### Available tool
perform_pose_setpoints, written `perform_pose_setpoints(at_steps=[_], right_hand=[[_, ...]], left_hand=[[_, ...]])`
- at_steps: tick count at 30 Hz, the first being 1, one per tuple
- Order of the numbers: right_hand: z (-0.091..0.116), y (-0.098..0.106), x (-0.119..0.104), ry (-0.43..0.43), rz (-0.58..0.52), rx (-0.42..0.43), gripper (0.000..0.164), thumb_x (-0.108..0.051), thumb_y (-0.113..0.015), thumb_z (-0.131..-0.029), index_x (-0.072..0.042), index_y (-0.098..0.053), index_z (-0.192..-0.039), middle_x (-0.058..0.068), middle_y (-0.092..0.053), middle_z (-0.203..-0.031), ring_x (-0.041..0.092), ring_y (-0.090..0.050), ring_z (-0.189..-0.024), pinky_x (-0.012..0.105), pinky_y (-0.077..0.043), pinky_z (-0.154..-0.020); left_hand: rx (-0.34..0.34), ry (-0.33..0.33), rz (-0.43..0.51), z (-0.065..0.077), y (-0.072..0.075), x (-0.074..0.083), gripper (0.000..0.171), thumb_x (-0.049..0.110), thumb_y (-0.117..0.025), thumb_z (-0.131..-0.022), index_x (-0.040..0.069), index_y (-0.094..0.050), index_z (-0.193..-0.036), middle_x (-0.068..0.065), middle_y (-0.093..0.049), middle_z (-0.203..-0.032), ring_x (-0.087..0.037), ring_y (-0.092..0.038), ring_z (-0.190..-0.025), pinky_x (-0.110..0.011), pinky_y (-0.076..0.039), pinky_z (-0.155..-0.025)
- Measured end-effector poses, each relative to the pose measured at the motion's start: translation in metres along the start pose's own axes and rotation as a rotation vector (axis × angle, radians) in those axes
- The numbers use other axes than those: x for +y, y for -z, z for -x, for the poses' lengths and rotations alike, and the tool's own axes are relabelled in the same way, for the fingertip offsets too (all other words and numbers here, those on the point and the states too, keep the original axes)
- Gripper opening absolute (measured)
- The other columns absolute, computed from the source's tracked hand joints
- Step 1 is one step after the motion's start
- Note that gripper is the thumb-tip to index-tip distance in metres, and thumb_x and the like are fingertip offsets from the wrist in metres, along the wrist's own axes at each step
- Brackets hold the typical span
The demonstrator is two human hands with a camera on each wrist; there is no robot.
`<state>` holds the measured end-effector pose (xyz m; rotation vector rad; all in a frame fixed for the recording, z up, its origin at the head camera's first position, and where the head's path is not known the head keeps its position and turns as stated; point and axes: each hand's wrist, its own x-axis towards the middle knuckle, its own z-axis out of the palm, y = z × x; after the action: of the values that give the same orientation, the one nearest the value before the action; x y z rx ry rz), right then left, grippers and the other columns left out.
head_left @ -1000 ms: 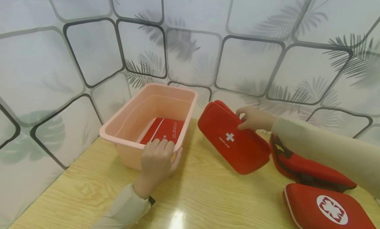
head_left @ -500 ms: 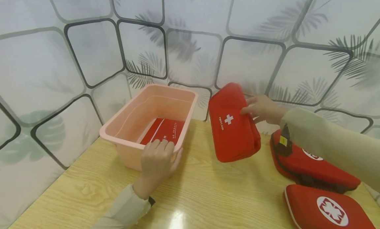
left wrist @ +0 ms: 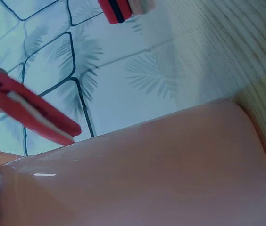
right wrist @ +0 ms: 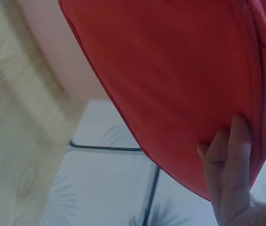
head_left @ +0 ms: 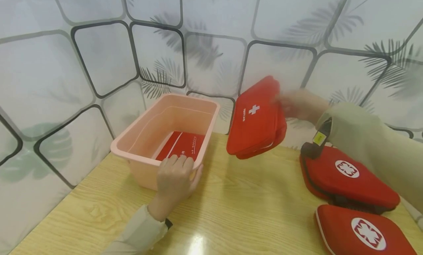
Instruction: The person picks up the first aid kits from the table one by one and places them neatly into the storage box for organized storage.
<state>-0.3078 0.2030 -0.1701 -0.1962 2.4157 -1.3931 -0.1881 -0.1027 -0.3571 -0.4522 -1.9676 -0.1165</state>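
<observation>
A red first aid pouch [head_left: 252, 119] with a white cross hangs tilted in the air, right of the pink plastic basin [head_left: 133, 145]. My right hand [head_left: 295, 105], blurred in the head view, pinches its upper right edge; the right wrist view shows fingers [right wrist: 239, 162] across the pouch's red fabric [right wrist: 170, 70]. With curled fingers my left hand [head_left: 175, 179] grips the near rim of the basin. Inside the basin a flat red item [head_left: 185, 143] with white print lies on the bottom. The left wrist view shows the basin's outer wall [left wrist: 147, 174] and the pouch [left wrist: 29, 106] above its rim.
Two red cases with white round emblems lie on the right of the wooden table [head_left: 238, 214]: a rear case [head_left: 360, 181] and a front case [head_left: 367, 231]. A patterned curtain [head_left: 211, 60] stands close behind the basin and runs along its left side.
My right hand has lifted the first aid pouch higher and turned it more upright. More of the rear red case shows now. The left hand and the basin have stayed in place.
</observation>
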Motion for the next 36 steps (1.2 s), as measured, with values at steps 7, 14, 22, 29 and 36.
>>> perform_pose_setpoints(at_steps=[7, 14, 22, 29, 36], right_hand=[[-0.004, 0.011, -0.024, -0.019, -0.359, -0.056, 0.015, -0.021, -0.056, -0.092, -0.019, -0.053, -0.107, -0.008, -0.063, -0.096, 0.008, -0.061, -0.09, 0.022, -0.05, -0.078], [-0.004, 0.001, -0.049, 0.043, -0.517, -0.059, 0.013, -0.015, -0.057, -0.091, -0.014, -0.055, -0.103, -0.004, -0.065, -0.092, 0.01, -0.062, -0.086, 0.02, -0.052, -0.074], [-0.01, -0.03, -0.073, 0.009, -0.727, -0.003, 0.02, -0.009, -0.06, -0.088, -0.012, -0.054, -0.107, 0.0, -0.066, -0.091, 0.014, -0.064, -0.083, 0.021, -0.054, -0.069], [-0.027, -0.063, -0.088, -0.035, -0.815, -0.011, 0.014, -0.004, -0.056, -0.089, -0.008, -0.056, -0.103, 0.004, -0.065, -0.089, 0.016, -0.062, -0.082, 0.02, -0.054, -0.067], [-0.05, -0.099, -0.096, -0.045, -0.801, 0.056, 0.012, -0.005, -0.055, -0.09, -0.007, -0.055, -0.101, 0.005, -0.06, -0.099, 0.018, -0.058, -0.092, 0.025, -0.049, -0.093]], left_hand=[[-0.008, -0.001, -0.005, -0.001, 0.0, 0.0, 0.033, 0.031, -0.067, -0.073, 0.004, -0.053, -0.061, -0.007, -0.059, -0.055, -0.021, -0.049, -0.048, -0.028, -0.038, -0.044], [-0.008, 0.01, 0.0, -0.002, 0.001, -0.001, 0.032, 0.03, -0.068, -0.073, 0.004, -0.053, -0.061, -0.007, -0.058, -0.055, -0.021, -0.049, -0.048, -0.028, -0.038, -0.044], [-0.016, 0.01, -0.001, -0.001, 0.001, -0.001, 0.031, 0.03, -0.067, -0.074, 0.004, -0.052, -0.062, -0.008, -0.059, -0.056, -0.022, -0.05, -0.05, -0.029, -0.041, -0.046], [-0.005, 0.007, 0.005, -0.001, 0.0, 0.0, 0.03, 0.029, -0.066, -0.074, 0.004, -0.053, -0.062, -0.008, -0.058, -0.056, -0.022, -0.049, -0.049, -0.03, -0.04, -0.045], [-0.026, 0.005, 0.008, -0.001, 0.001, 0.001, 0.029, 0.028, -0.068, -0.073, 0.004, -0.056, -0.064, -0.008, -0.061, -0.058, -0.023, -0.051, -0.051, -0.03, -0.042, -0.047]])
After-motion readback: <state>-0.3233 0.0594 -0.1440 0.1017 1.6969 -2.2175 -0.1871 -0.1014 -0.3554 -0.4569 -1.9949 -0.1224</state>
